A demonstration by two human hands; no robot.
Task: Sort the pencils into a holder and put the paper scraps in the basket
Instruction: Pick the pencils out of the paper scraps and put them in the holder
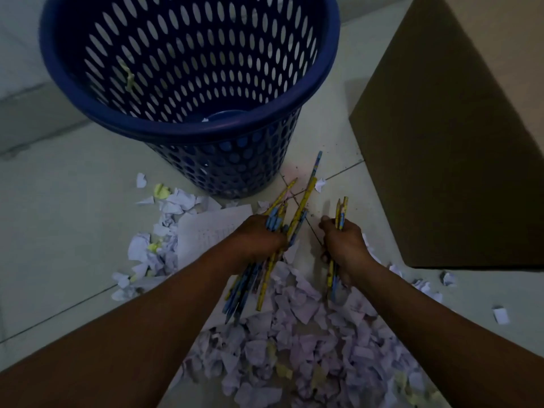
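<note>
My left hand (259, 235) grips a thick bundle of blue and yellow pencils (265, 278) that stick out above and below the fist. Just to its right, my right hand (343, 240) holds a smaller bunch of pencils (341, 212) upright. Both hands hover over a heap of white and yellow paper scraps (300, 334) on the tiled floor. More scraps (159, 240) and a printed sheet (206, 228) lie to the left. The blue perforated basket (206, 129) stands behind the hands, with a yellow scrap stuck on its inner wall. No pencil holder is in view.
A large brown cardboard box (459, 148) stands on the right, close to my right hand. A few stray scraps (500, 315) lie on the floor at the right. The scene is dim.
</note>
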